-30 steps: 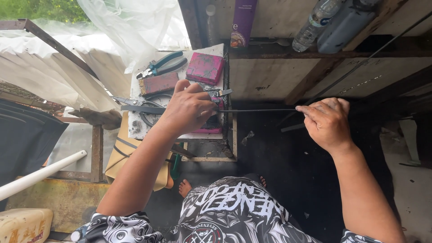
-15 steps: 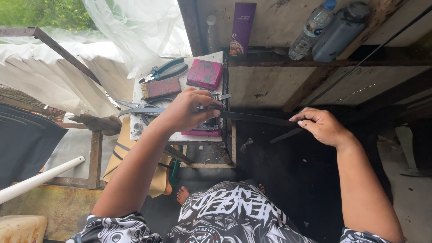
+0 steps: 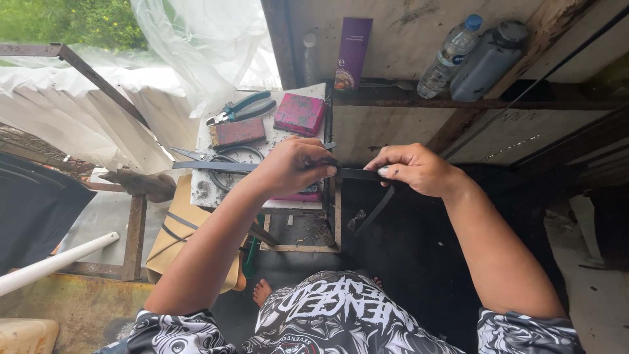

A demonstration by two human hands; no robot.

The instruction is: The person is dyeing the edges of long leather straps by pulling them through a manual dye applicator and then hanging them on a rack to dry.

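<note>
Left hand (image 3: 295, 167) closed around dark strap (image 3: 216, 166), right hand (image 3: 413, 169) pinching it just beside; strap held above small surface (image 3: 203, 190). Behind it: pliers (image 3: 241, 109), pink box (image 3: 299, 114). Shelf (image 3: 472, 103): clear bottle (image 3: 451, 58), contents unclear, grey bottle (image 3: 488, 60) opaque.

Strap (image 3: 216, 166): black; pliers (image 3: 241, 108): teal handles; flat block (image 3: 299, 114): magenta; smaller block (image 3: 238, 132): dull red; carton (image 3: 353, 52): purple; bottle (image 3: 450, 56): clear, blue cap; shirt (image 3: 341, 321): black-and-white print; pipe (image 3: 56, 262): white.
</note>
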